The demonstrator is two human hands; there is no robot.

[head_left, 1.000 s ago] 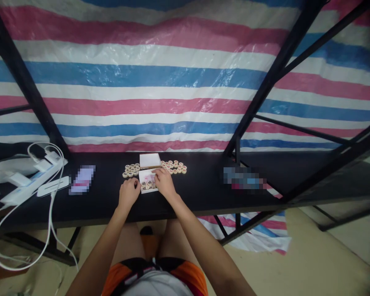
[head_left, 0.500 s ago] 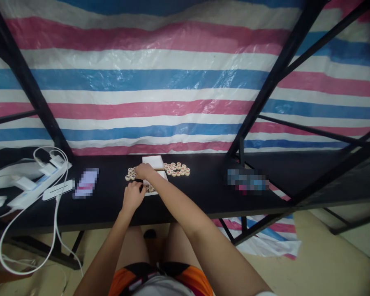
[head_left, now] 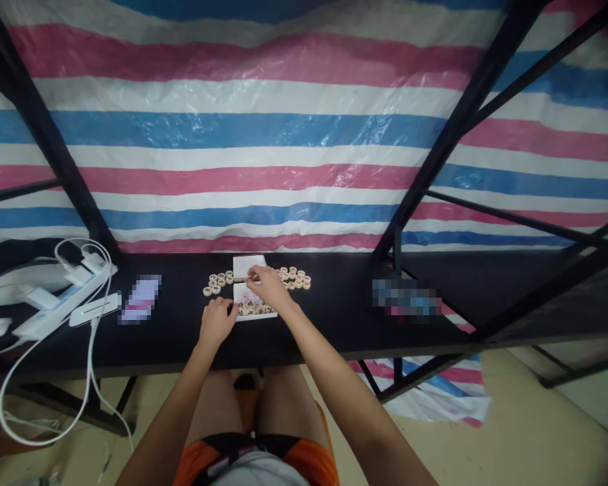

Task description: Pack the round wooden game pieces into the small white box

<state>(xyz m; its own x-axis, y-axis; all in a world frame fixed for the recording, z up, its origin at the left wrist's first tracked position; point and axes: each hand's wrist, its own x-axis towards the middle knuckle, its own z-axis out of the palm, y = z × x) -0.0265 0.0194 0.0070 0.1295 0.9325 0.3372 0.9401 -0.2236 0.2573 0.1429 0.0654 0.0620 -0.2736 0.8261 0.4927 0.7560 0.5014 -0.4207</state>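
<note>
"Two groups of pieces on the table, go. Where's the rest?"

"In the white box (head_left: 258,316), middle of the black table (head_left: 334,297). Boxed pieces (head_left: 250,308) sit along its near side, dark characters showing. Far part is bare floor with pink print."

"So partway?"

"I'd say so. Part of the set is boxed, part is out: left group (head_left: 215,289) with dark marks, right group (head_left: 298,283), marks reddish, its near end partly behind the right hand (head_left: 267,285). No exact count, too small."

"Lid?"

"Off, if that's what the second white part (head_left: 253,261) is. It lies just beyond the box, so closing up isn't done."

"Hands?"

"Right one is over the box's far right part, fingertips reaching toward the seam with that second part. Can't tell if it pinches a piece. Left hand (head_left: 217,319) is curled at the box's left side, thumb by the near left corner. Touching or holding? Can't tell."
</note>
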